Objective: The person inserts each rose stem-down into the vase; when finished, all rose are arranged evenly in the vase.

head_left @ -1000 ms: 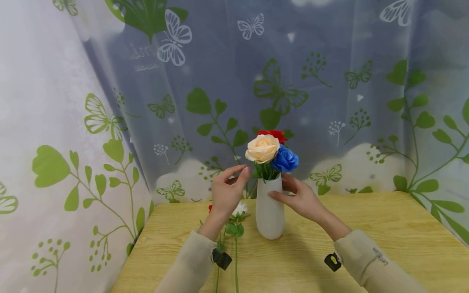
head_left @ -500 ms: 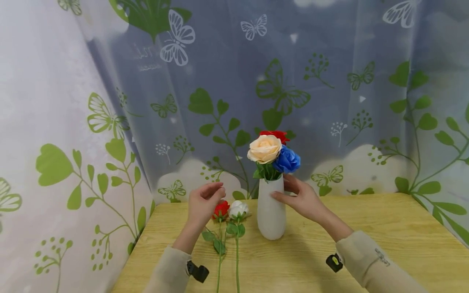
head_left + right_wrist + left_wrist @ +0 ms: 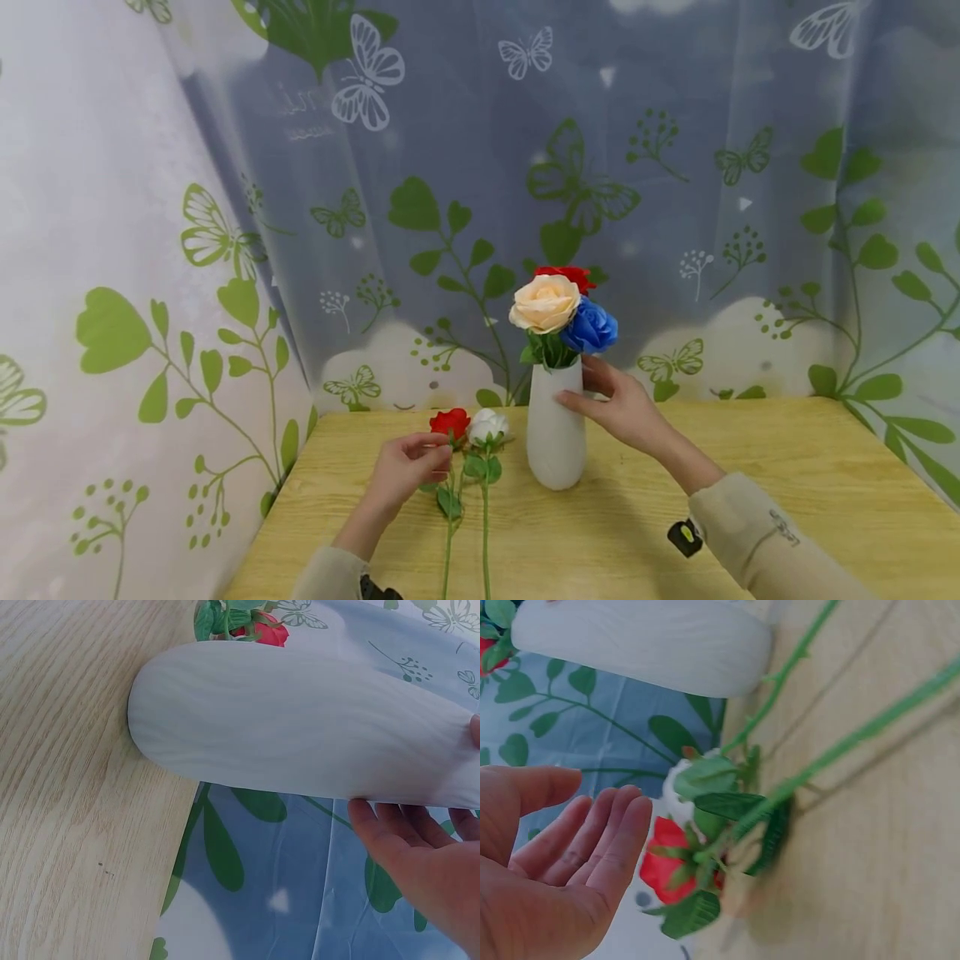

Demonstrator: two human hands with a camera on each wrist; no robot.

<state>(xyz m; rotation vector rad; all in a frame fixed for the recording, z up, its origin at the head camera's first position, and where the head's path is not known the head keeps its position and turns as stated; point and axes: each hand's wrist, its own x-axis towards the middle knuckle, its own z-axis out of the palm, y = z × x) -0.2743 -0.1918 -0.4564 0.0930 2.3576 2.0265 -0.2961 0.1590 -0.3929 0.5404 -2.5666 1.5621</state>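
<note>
My right hand (image 3: 628, 417) grips the upper part of a white vase (image 3: 557, 442), thumb in front and fingers on the right side. Standing upright, the vase holds a cream rose (image 3: 545, 304), a blue rose (image 3: 591, 326) and a red rose (image 3: 570, 276) behind them. To the left, another red rose (image 3: 449, 422) and a white rose (image 3: 488, 427) lie side by side on the table, stems toward me. My left hand (image 3: 562, 862) is just beside the lying red rose, thumb and fingers apart with nothing between them.
The wood-grain table (image 3: 720, 467) reaches back to a curtain (image 3: 450, 100) printed with leaves and butterflies. A pale patterned curtain (image 3: 150, 375) stands along the left edge. Dark straps with cameras sit at both wrists, the right camera (image 3: 684, 538) plainly visible.
My left hand has moved from beside the vase's mouth down and left to the lying red rose, uncovering both lying roses. My right hand stays on the vase.
</note>
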